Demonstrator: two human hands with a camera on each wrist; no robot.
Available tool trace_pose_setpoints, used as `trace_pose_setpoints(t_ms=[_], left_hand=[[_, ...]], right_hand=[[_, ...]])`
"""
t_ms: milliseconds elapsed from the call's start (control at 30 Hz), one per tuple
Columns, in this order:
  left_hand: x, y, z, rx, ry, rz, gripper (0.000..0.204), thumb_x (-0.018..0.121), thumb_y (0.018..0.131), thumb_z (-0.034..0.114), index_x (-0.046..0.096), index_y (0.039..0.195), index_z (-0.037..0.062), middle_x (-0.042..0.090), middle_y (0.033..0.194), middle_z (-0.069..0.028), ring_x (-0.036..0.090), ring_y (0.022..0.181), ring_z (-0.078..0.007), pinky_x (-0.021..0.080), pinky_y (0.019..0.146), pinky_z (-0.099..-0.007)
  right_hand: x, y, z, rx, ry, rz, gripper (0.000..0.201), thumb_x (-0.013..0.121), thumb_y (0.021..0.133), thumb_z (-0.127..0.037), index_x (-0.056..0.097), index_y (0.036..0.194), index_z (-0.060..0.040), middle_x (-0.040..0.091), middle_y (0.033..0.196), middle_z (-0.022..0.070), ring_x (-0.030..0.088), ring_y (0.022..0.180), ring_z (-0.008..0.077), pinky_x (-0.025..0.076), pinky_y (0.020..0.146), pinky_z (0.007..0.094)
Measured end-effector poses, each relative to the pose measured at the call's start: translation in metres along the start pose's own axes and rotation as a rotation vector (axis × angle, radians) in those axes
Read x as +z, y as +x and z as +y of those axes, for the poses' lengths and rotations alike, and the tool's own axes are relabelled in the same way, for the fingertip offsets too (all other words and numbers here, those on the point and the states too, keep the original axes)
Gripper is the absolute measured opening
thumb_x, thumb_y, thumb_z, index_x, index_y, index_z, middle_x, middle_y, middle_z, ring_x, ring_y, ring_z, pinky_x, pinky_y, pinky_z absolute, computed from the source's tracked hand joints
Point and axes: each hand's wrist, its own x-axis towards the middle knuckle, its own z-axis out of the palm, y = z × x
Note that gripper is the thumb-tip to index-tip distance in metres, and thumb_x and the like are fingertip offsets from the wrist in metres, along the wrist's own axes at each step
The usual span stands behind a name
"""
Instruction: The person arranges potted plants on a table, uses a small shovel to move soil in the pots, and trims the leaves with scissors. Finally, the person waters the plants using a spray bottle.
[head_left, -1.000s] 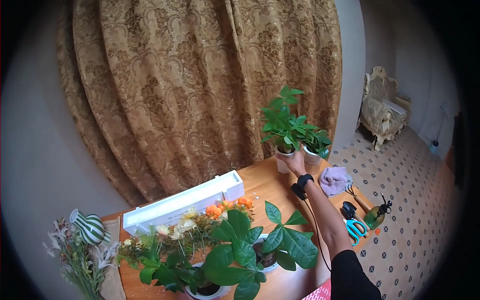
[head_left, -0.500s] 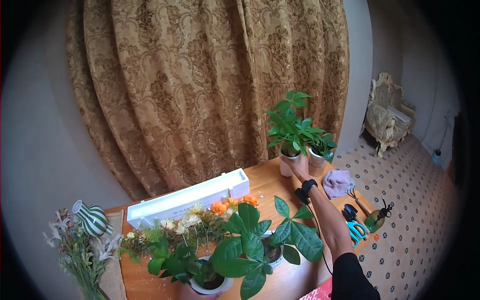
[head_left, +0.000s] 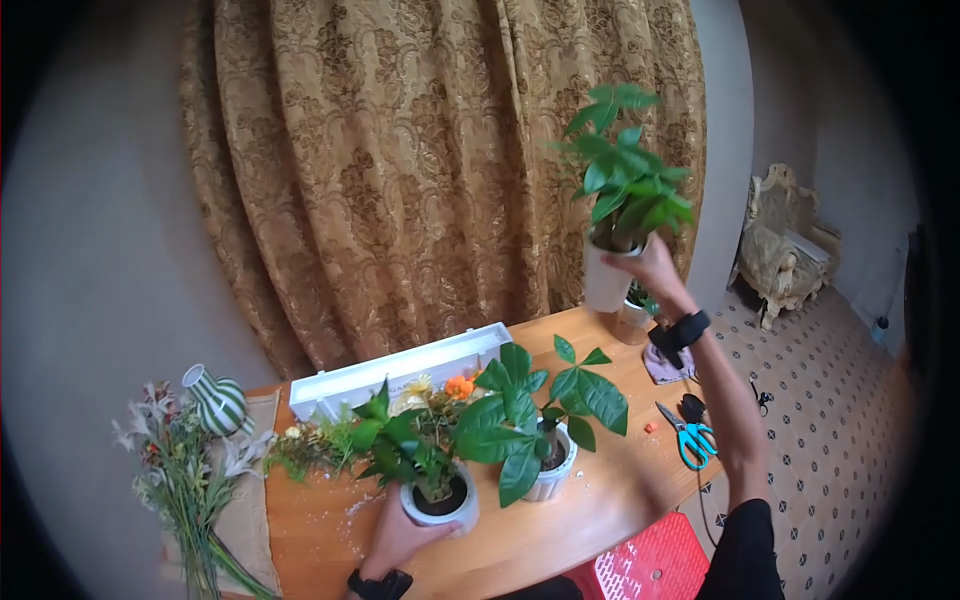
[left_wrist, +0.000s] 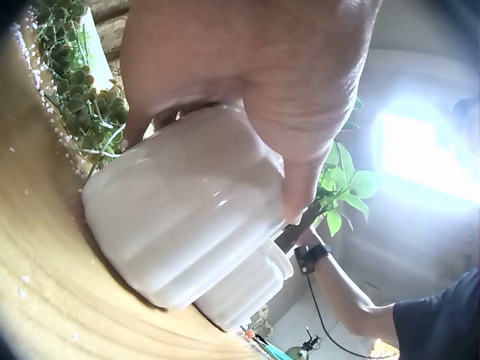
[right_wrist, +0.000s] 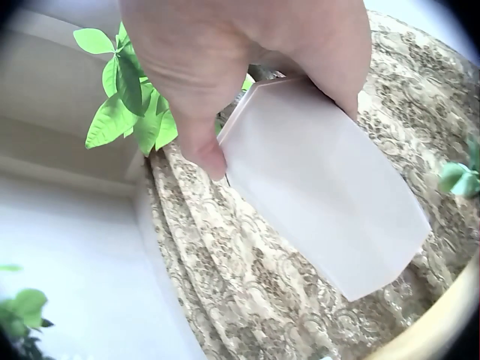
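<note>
1. We are holding the tapered white pot [head_left: 605, 282], with its tall leafy plant [head_left: 625, 175], up off the desk [head_left: 620, 480] in our right hand [head_left: 650, 270]. Our fingers are pinching it near the rim, thumb on one side and the others opposite.
2. We are gripping the round white pot [left_wrist: 187, 195] with our left hand [head_left: 397, 535], thumb and fingers curling round its wall. It is standing on the desk near us, just beside the ribbed white pot [head_left: 550, 487].
3. As we are judging it, the lifting of the tapered pot is done, while its setting down is still left. We are seeing nothing in the long white box [head_left: 400, 375] that we can name. The orange flowers [head_left: 460, 387] are lying in front of it, and the scissors [head_left: 693, 440] are lying untouched on the right.
4. Against half a second ago, we are seeing the tapered pot raised; then it was standing on the desk in our right hand's grip. Our left hand is now showing plainly at the round pot, where it was hardly showing. The whole head view is also shifting, so we are not reading movement into everything else.
</note>
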Motion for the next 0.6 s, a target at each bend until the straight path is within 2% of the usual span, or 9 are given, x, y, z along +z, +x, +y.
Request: trace_pose_setpoints(t_ms=[67, 100, 167, 233, 333, 433, 500, 533, 600], left_hand=[[-0.004, -0.004, -0.018, 0.012, -0.020, -0.002, 0.094, 0.096, 0.065, 0.020, 0.038, 0.137, -0.0016, 0.056, 0.129, -0.0156, 0.056, 0.122, -0.0252, 0.045, 0.106, -0.0391], [-0.007, -0.005, -0.026, 0.019, -0.043, -0.020, 0.097, 0.096, 0.064, 0.021, 0.038, 0.138, -0.0015, 0.055, 0.130, -0.0155, 0.055, 0.124, -0.0252, 0.044, 0.106, -0.0390], [-0.013, -0.010, -0.016, -0.024, -0.113, -0.048, 0.105, 0.097, 0.064, 0.022, 0.033, 0.144, -0.0015, 0.052, 0.137, -0.0166, 0.051, 0.130, -0.0262, 0.040, 0.111, -0.0398], [-0.020, -0.016, -0.003, 0.094, -0.059, -0.043, 0.109, 0.096, 0.066, 0.022, 0.029, 0.149, -0.0013, 0.048, 0.144, -0.0185, 0.046, 0.136, -0.0283, 0.034, 0.117, -0.0414], [-0.043, -0.034, -0.013, 0.073, -0.022, -0.008, 0.117, 0.096, 0.067, 0.021, 0.022, 0.154, 0.0006, 0.040, 0.152, -0.0220, 0.039, 0.143, -0.0313, 0.028, 0.120, -0.0440], [-0.065, -0.053, 0.002, 0.081, -0.058, 0.035, 0.120, 0.094, 0.069, 0.021, 0.016, 0.158, 0.0024, 0.036, 0.156, -0.0236, 0.034, 0.147, -0.0327, 0.026, 0.122, -0.0461], [-0.083, -0.064, 0.011, 0.132, -0.027, 0.075, 0.117, 0.093, 0.071, 0.023, 0.017, 0.158, 0.0029, 0.035, 0.156, -0.0229, 0.034, 0.147, -0.0345, 0.027, 0.121, -0.0472], [-0.088, -0.071, 0.028, 0.145, -0.018, 0.105, 0.113, 0.089, 0.076, 0.037, 0.018, 0.158, 0.0026, 0.036, 0.156, -0.0224, 0.035, 0.146, -0.0346, 0.026, 0.121, -0.0474], [-0.103, -0.081, 0.035, 0.170, -0.053, 0.140, 0.111, 0.087, 0.078, 0.039, 0.019, 0.158, 0.0022, 0.037, 0.155, -0.0223, 0.035, 0.146, -0.0339, 0.025, 0.121, -0.0471]], right_hand=[[-0.008, -0.015, -0.075, 0.002, -0.024, -0.003, 0.061, 0.086, 0.076, -0.015, 0.058, 0.128, 0.0014, 0.069, 0.121, 0.0111, 0.065, 0.108, 0.0181, 0.050, 0.098, 0.0342], [-0.012, -0.004, -0.070, -0.158, -0.054, 0.030, 0.057, 0.085, 0.077, -0.017, 0.060, 0.126, -0.0002, 0.070, 0.118, 0.0108, 0.065, 0.108, 0.0174, 0.050, 0.098, 0.0341], [-0.016, -0.010, -0.117, -0.066, -0.013, -0.105, 0.056, 0.083, 0.079, -0.019, 0.060, 0.127, -0.0020, 0.069, 0.119, 0.0114, 0.063, 0.108, 0.0180, 0.048, 0.099, 0.0334], [-0.006, -0.023, -0.161, -0.188, 0.025, -0.134, 0.058, 0.083, 0.078, -0.026, 0.060, 0.127, -0.0035, 0.069, 0.115, 0.0110, 0.063, 0.105, 0.0185, 0.046, 0.098, 0.0331], [0.012, -0.031, -0.205, -0.266, -0.017, -0.132, 0.062, 0.083, 0.077, -0.032, 0.060, 0.127, -0.0028, 0.070, 0.111, 0.0103, 0.063, 0.104, 0.0190, 0.045, 0.099, 0.0334], [0.042, -0.052, -0.252, -0.352, 0.136, -0.192, 0.060, 0.083, 0.074, -0.036, 0.064, 0.119, -0.0017, 0.071, 0.105, 0.0097, 0.064, 0.100, 0.0181, 0.046, 0.095, 0.0330], [0.061, -0.071, -0.283, -0.351, 0.238, -0.360, 0.051, 0.083, 0.074, -0.035, 0.069, 0.110, -0.0014, 0.071, 0.100, 0.0104, 0.065, 0.093, 0.0183, 0.048, 0.088, 0.0329], [0.074, -0.078, -0.291, -0.344, 0.245, -0.371, 0.051, 0.083, 0.074, -0.035, 0.069, 0.110, -0.0014, 0.071, 0.100, 0.0104, 0.065, 0.093, 0.0183, 0.048, 0.088, 0.0329], [0.103, -0.093, -0.305, -0.338, 0.382, -0.531, 0.049, 0.079, 0.082, -0.022, 0.061, 0.121, 0.0027, 0.069, 0.108, 0.0074, 0.062, 0.095, 0.0131, 0.048, 0.090, 0.0318]])
